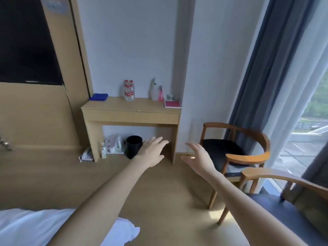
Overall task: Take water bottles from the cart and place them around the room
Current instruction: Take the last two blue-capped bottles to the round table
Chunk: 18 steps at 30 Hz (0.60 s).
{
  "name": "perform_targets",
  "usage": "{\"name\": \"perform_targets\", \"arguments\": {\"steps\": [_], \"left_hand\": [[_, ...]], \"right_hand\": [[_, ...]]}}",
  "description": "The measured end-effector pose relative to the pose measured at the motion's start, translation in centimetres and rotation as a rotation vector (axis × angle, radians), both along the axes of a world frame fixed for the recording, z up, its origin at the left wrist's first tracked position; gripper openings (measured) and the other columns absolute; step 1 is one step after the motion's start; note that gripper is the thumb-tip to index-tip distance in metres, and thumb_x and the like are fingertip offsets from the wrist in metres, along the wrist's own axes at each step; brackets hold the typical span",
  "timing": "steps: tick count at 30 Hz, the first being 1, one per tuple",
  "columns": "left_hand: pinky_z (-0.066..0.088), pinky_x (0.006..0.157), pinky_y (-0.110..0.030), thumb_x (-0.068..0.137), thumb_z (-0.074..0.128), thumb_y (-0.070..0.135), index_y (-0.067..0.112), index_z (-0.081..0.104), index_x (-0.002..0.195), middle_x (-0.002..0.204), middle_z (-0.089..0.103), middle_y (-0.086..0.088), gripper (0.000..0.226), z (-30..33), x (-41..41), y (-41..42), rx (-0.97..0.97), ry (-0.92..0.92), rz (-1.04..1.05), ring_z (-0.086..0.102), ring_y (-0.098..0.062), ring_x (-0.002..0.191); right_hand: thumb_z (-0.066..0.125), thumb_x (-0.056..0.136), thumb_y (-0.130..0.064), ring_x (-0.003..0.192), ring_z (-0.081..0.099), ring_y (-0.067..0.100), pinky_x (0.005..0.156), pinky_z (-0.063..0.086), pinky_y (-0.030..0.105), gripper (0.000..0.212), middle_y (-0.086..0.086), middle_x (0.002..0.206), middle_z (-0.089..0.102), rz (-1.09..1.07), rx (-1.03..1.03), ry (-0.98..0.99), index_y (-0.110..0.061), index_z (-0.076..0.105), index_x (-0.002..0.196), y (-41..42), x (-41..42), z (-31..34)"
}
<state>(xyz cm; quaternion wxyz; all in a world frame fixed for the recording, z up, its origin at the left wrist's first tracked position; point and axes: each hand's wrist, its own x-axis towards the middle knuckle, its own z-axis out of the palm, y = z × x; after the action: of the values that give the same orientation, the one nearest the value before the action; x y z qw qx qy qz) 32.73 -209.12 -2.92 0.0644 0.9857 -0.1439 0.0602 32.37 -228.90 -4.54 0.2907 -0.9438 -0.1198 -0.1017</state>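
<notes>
Both arms reach forward, and neither grip has hold of anything. The left hand [152, 151] is spread flat, palm down, fingers straight and slightly fanned, in front of the lower opening of the bench [131, 110]. The right hand [198, 154] is turned edge-on, fingers straight and thumb apart from them, held in the air between the bench leg and the near wooden armchair [236, 150].

Behind the left hand, under the bench, stands a black waste bin [133, 145] on the floor, with a white packet [113, 143] and a small bottle [103, 150] to its left. A white telephone [86, 155] lies on the floor at the left bench leg.

The water bottles [129, 90], clear with red caps and red labels, stand upright and close together on the benchtop near the wall, well apart from both hands. To their left lies a folded blue cloth [98, 96]; to their right stand a white spray bottle [154, 90] and a pink bottle [160, 94], then a pink pad [173, 104] at the right corner.

A dark television screen [26, 47] hangs at the upper left. Blue curtains [262, 68] frame the window at right, a second chair's arm [284, 178] crosses the lower right, and white bedding [35, 226] fills the lower left.
</notes>
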Motion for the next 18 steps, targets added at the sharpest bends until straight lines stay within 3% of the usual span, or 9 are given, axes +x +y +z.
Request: {"name": "perform_targets", "arguments": {"steps": [11, 18], "left_hand": [[0.019, 0.111, -0.044, 0.095, 0.048, 0.036, 0.022, 0.025, 0.146, 0.155, 0.021, -0.006, 0.058, -3.2, 15.1, 15.5, 0.069, 0.074, 0.353, 0.019, -0.029, 0.139], [0.012, 0.113, -0.046, 0.095, 0.042, 0.042, 0.023, 0.023, 0.145, 0.153, 0.023, -0.008, 0.056, -0.7, 27.0, 22.4, 0.079, 0.145, 0.564, 0.015, -0.027, 0.14]], "right_hand": [[0.06, 0.088, -0.038, 0.138, 0.032, 0.019, 0.112, 0.026, 0.032, 0.059, 0.003, 0.147, 0.04, 0.381, -0.053, 0.007, -0.02, 0.04, 0.141, 16.4, 22.3, -1.3], [0.061, 0.089, -0.033, 0.141, 0.026, 0.017, 0.113, 0.025, 0.031, 0.06, 0.003, 0.152, 0.032, 0.593, -0.061, 0.083, -0.02, 0.037, 0.143, 26.7, 38.1, 0.3]]}}
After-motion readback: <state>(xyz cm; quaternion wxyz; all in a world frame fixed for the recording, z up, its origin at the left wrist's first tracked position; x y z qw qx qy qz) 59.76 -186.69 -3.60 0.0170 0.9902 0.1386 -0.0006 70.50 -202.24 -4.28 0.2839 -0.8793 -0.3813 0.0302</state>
